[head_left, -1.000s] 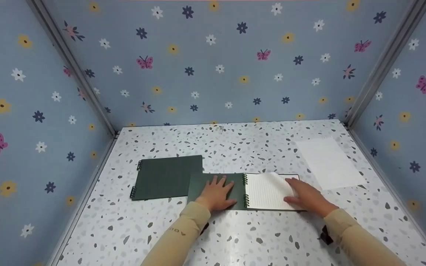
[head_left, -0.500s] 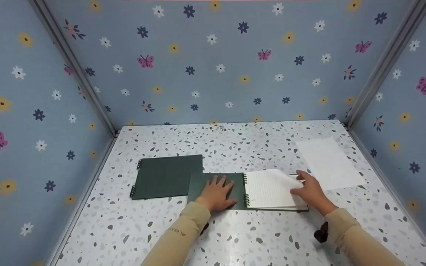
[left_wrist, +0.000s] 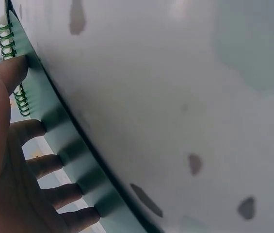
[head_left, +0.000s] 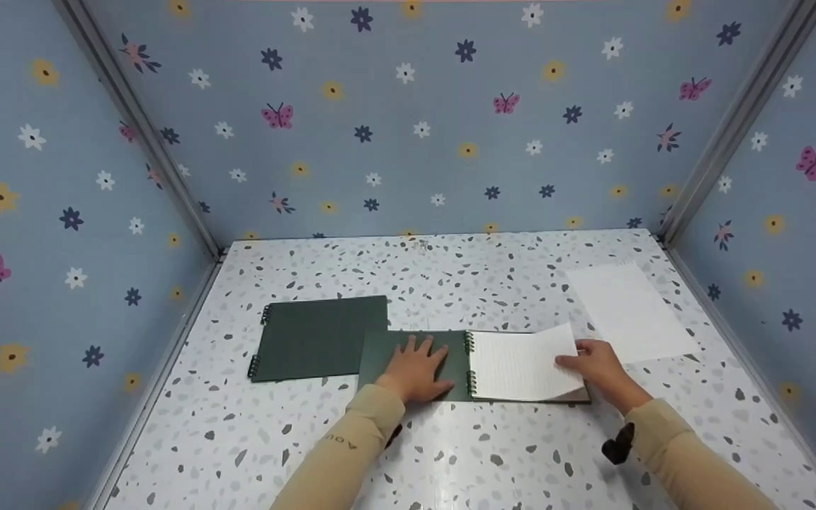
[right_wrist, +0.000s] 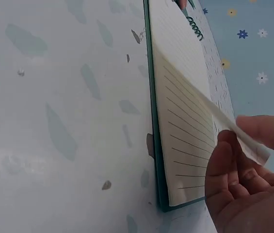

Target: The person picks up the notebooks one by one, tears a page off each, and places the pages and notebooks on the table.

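Note:
An open spiral notebook [head_left: 514,368] with a dark green cover and lined pages lies on the speckled table, its green coil in the middle. My left hand [head_left: 415,370] rests with spread fingers on the opened cover [head_left: 454,350]; the left wrist view shows the fingertips pressing the green cover [left_wrist: 86,160]. At the notebook's right side my right hand [head_left: 599,370] pinches the edge of a page [head_left: 557,350] between thumb and fingers. In the right wrist view that page [right_wrist: 214,109] is lifted at a slant, with a lined page [right_wrist: 187,155] showing beneath it.
A second dark green spiral notebook [head_left: 323,338] lies shut at the left, its right edge meeting the opened cover. A loose white sheet [head_left: 631,312] lies at the right. Flower-patterned walls [head_left: 422,127] enclose the back and sides of the speckled table [head_left: 450,453].
My right hand has shifted from the page's edge slightly right, and now pinches a page whose far corner stands raised. The left hand has stayed on the cover.

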A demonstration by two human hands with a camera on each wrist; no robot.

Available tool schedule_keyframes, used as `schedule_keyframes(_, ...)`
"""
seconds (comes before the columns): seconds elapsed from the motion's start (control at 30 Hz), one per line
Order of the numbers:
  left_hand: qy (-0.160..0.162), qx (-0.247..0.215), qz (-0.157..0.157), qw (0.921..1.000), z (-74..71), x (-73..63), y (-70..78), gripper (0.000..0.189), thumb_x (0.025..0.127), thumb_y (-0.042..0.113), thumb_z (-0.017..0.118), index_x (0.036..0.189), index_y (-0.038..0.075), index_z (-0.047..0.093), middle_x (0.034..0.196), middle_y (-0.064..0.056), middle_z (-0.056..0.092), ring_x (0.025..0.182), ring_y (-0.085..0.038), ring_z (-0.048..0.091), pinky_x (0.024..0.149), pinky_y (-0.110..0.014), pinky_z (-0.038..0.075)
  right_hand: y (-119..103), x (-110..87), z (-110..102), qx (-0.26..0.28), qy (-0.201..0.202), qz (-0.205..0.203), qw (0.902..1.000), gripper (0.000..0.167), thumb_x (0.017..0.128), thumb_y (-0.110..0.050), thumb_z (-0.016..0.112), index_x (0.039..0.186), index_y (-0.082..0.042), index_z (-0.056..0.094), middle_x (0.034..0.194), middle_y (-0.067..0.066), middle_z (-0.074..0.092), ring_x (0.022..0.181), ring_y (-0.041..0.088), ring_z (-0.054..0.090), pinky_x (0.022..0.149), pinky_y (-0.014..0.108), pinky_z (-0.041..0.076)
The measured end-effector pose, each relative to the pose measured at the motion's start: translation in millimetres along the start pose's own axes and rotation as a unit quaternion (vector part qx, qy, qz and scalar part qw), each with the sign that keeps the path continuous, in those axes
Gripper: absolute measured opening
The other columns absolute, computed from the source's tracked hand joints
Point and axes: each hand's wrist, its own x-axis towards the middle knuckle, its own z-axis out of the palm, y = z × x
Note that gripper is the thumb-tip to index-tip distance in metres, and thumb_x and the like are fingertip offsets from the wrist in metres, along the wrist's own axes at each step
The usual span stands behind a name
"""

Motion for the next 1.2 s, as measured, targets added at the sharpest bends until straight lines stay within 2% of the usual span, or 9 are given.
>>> schedule_keyframes(0.07,0.004,-0.002,-0.005,1.0000,-0.2,2.0,1.3,0.075,0.107,0.059,0.059,0.169,0.019,0.043,0.174,-0.021,0.038,0.159,-0.055,0.034,0.124,-0.071,0.038,1,0.2,-1,-0.005,0.000,0.006,1.0000,0.057,0.102,-0.020,0.074,0.141,0.018,0.060,0.127,0.030,0.073,0.094,0.017,0.071,0.077,0.026,0.057)
schedule_keyframes(0.2,0.014,-0.003,-0.012,0.9998,0.9,3.3,3.0,0.075,0.107,0.061,0.058,0.168,0.019,0.045,0.173,-0.022,0.039,0.157,-0.056,0.036,0.122,-0.073,0.039,1,0.0,-3,-0.016,-0.004,0.047,0.9988,0.067,0.106,-0.032,0.069,0.147,0.019,0.053,0.144,0.034,0.063,0.119,0.032,0.068,0.101,0.040,0.059)
schedule_keyframes(0.27,0.018,-0.001,-0.013,0.9997,1.4,3.5,3.2,0.075,0.107,0.061,0.058,0.168,0.019,0.045,0.172,-0.022,0.040,0.157,-0.057,0.037,0.121,-0.073,0.039,0,-0.5,-5,-0.003,-0.011,0.074,0.9972,0.069,0.106,-0.033,0.068,0.149,0.018,0.052,0.137,0.031,0.067,0.118,0.032,0.067,0.100,0.042,0.058)
schedule_keyframes(0.43,0.016,0.001,-0.016,0.9997,-0.3,3.6,3.8,0.075,0.107,0.061,0.059,0.168,0.020,0.045,0.172,-0.021,0.041,0.156,-0.056,0.038,0.121,-0.073,0.040,4,-2.9,-5,0.060,-0.022,0.114,0.9914,0.062,0.104,-0.027,0.072,0.144,0.018,0.057,0.106,0.006,0.072,0.089,0.014,0.063,0.075,0.025,0.055)
schedule_keyframes(0.53,0.016,-0.003,-0.019,0.9997,-0.7,3.3,4.5,0.075,0.106,0.061,0.060,0.167,0.020,0.046,0.171,-0.021,0.042,0.156,-0.056,0.039,0.120,-0.072,0.041,7,-5.9,-1,0.046,-0.017,0.122,0.9914,0.050,0.102,-0.026,0.074,0.129,0.015,0.064,0.096,0.004,0.068,0.085,0.014,0.060,0.072,0.025,0.052)
schedule_keyframes(0.67,0.014,0.000,-0.022,0.9997,0.2,4.9,4.2,0.076,0.106,0.063,0.059,0.168,0.021,0.045,0.172,-0.020,0.041,0.156,-0.056,0.038,0.121,-0.072,0.041,13,-11.3,6,0.011,-0.004,0.104,0.9945,0.033,0.098,-0.024,0.076,0.107,0.007,0.070,0.081,0.000,0.064,0.073,0.014,0.060,0.067,0.027,0.052)
schedule_keyframes(0.87,0.013,0.007,-0.024,0.9996,0.1,6.3,4.8,0.077,0.105,0.064,0.060,0.168,0.022,0.045,0.171,-0.019,0.042,0.156,-0.055,0.039,0.121,-0.071,0.041,20,-16.2,12,-0.008,0.015,0.057,0.9982,0.046,0.099,-0.023,0.074,0.123,0.017,0.069,0.092,0.008,0.071,0.075,0.015,0.063,0.064,0.025,0.054)
schedule_keyframes(1.03,0.015,0.003,-0.020,0.9997,-1.4,4.1,5.3,0.078,0.105,0.064,0.060,0.168,0.021,0.045,0.170,-0.019,0.043,0.156,-0.054,0.040,0.121,-0.070,0.042,27,-16.4,13,-0.013,0.036,0.033,0.9987,0.026,0.098,-0.022,0.074,0.093,0.004,0.074,0.071,-0.001,0.061,0.063,0.013,0.055,0.057,0.026,0.048)
schedule_keyframes(1.2,0.019,0.004,-0.015,0.9997,-3.2,2.9,6.4,0.078,0.105,0.063,0.060,0.167,0.020,0.046,0.169,-0.019,0.044,0.155,-0.055,0.040,0.121,-0.071,0.042,30,-16.6,11,-0.005,0.043,0.022,0.9988,0.026,0.098,-0.021,0.074,0.078,-0.006,0.066,0.063,-0.005,0.051,0.059,0.012,0.049,0.055,0.027,0.043)
